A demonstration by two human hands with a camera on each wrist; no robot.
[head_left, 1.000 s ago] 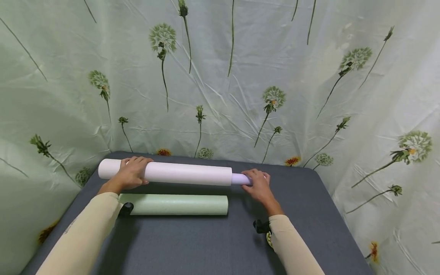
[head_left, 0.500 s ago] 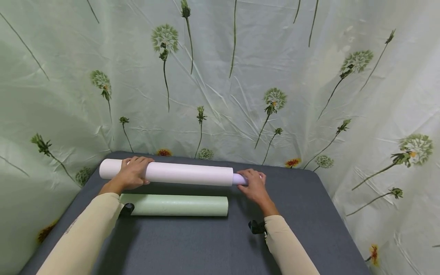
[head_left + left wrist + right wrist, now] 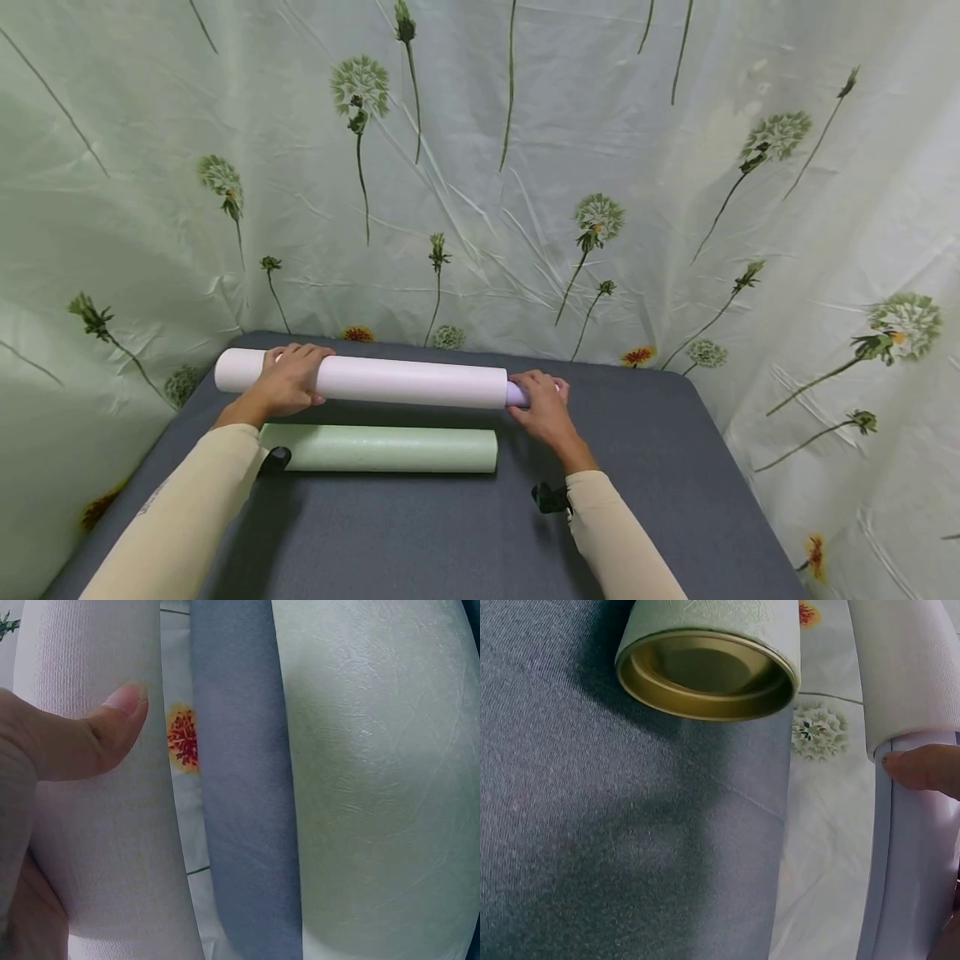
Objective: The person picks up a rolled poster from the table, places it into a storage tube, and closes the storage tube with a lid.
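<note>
My left hand (image 3: 288, 382) grips a long pale pink-white tube (image 3: 412, 382) near its left end, above the table; in the left wrist view the thumb lies along its textured side. From the tube's right end sticks out a narrower lavender rolled sheet (image 3: 513, 394), its long overlapping edge visible in the right wrist view (image 3: 922, 847). My right hand (image 3: 547, 408) holds this roll close to the tube's mouth, thumb tip near the rim. How far the roll reaches inside is hidden.
A pale green tube (image 3: 390, 448) lies on the dark grey table (image 3: 420, 533) in front of the pink-white one. Its right end has a recessed gold metal cap (image 3: 705, 671). Behind the table hangs a dandelion-print curtain (image 3: 480, 183).
My right hand has moved left, and the lavender roll has slid further into the pink-white tube, so less of it shows. My left hand stays almost in place.
</note>
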